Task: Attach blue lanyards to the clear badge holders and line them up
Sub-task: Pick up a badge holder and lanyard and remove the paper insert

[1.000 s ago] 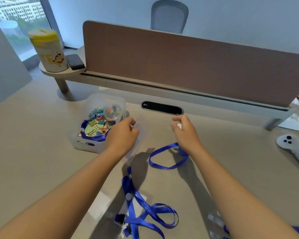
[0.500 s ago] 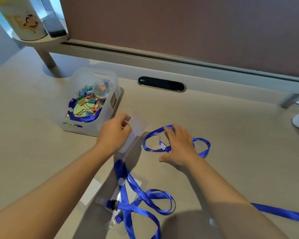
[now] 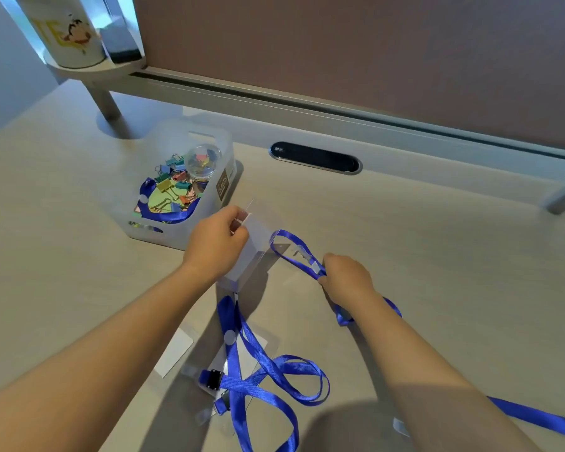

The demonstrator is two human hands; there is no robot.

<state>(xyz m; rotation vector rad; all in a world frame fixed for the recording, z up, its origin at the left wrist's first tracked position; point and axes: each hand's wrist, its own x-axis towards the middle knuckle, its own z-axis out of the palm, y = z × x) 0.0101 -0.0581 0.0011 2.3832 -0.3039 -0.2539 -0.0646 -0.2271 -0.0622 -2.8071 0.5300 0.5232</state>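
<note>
Blue ribbon lanyard (image 3: 292, 252) with a small clear plastic tab loops over the middle of the pale wood-grain worktop (image 3: 437, 256), one end pinched in the curled fingers of the right hand (image 3: 346, 278) and the rest trailing under the right forearm toward the near right corner. The brown fabric partition panel (image 3: 340, 44) runs along the far edge, above a grey rail and a black oval cable slot (image 3: 315, 157). Toward the far left corner stands a frosted plastic bin (image 3: 190, 187) holding coloured binder clips, a clear round tub of clips and another blue strap. The left hand (image 3: 216, 243), just beside the bin, grips the top edge of a clear rectangular plastic badge holder (image 3: 253, 252) between thumb and curled fingers; the holder is tilted up off the worktop, and its right side touches the lanyard loop. Near the near edge lies a tangle of blue lanyard with a black clip (image 3: 258, 380) over further clear badge holders (image 3: 177, 350).
</note>
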